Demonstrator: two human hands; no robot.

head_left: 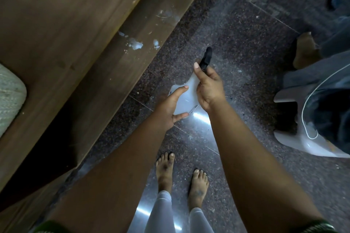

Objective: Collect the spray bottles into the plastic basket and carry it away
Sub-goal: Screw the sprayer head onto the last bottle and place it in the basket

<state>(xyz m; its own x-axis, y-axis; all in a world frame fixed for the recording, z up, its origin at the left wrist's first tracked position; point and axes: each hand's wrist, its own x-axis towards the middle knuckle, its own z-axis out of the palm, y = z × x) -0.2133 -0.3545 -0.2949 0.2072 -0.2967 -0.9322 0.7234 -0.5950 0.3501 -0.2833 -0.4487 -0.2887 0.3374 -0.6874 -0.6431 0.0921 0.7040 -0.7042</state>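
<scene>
Feet: our two bare feet [180,179] stand on the dark speckled floor [246,47], below white leggings [162,213].
Left hand: our left hand [168,108] holds the lower body of the spray bottle [186,98]; its fingers [180,91] are curled round the white plastic, with the thumb under the base.
Right hand: our right hand [209,87] grips the neck of the bottle; its fingers are wrapped round it and the thumb lies straight along the side.
Bottle: it is white with a black trigger head [206,58], tilted, held in the air above the floor between both hands.
Left side: a brown wooden shelf unit [75,34] with white stains.
Right side: a white plastic chair [295,119] with dark clothes on it.
</scene>
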